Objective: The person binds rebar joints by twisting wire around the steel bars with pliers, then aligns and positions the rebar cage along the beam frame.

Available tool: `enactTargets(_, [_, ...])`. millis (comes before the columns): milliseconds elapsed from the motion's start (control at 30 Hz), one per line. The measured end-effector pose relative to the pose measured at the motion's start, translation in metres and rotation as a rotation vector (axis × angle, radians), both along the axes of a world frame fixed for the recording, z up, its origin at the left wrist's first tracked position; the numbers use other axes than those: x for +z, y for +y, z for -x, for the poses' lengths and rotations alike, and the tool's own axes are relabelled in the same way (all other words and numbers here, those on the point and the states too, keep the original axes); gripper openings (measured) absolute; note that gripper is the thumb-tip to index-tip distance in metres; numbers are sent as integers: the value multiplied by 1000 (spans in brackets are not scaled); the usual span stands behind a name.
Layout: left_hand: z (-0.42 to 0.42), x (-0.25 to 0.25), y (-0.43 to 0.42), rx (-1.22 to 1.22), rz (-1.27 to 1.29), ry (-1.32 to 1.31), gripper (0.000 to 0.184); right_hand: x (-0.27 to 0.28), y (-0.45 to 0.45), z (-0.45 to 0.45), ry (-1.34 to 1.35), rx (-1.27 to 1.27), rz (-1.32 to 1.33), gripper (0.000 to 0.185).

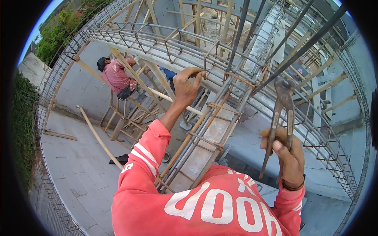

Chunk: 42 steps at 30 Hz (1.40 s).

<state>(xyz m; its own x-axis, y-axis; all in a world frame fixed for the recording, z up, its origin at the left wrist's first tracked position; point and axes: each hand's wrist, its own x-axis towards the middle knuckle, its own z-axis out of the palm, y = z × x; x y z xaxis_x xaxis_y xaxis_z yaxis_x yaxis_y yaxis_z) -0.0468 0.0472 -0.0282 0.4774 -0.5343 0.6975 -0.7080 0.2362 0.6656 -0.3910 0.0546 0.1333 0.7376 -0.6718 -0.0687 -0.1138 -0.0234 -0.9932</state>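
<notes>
My left hand is raised at the rebar cage, thumb and fingertips pinched together beside a bar near the corner. What the fingertips hold is too small to make out. In my right hand is a pair of rusty, long-handled pincers, held upright with the head on top. The fingers wrap around the handles, which stand somewhat apart. The pincers are in front of the cage on the right. Between my arms runs another length of rebar cage with square stirrups, over a concrete beam.
Dark upright bars rise from the corner at upper right. On the left, a co-worker in a pink shirt sits among wooden props. Below lie grey block walls, a long pole and loose timber.
</notes>
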Motion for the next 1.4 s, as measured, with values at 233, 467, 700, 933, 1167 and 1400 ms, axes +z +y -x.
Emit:
enactTargets(233, [-12,-3,-3,-174,-90,458,14,-39,-1,14,95,107,-110,41])
enactTargets(467, [-45,4,0,-424,-290,534,20,-76,8,42,154,-1,-196,36])
enactTargets(700, [-57,90,30,-504,-793,314,25,-23,4,11,-75,194,-217,41])
enactTargets(933, [27,177,72,-1138,-423,475,85,17,8,-135,-518,247,-3,33])
enactTargets(1167, [5,162,114,-882,-298,849,64,-9,33,-192,-529,165,491,53])
enactTargets(1400, [-1,132,117,-1003,-303,822,48,-17,37,-152,-282,-38,779,44])
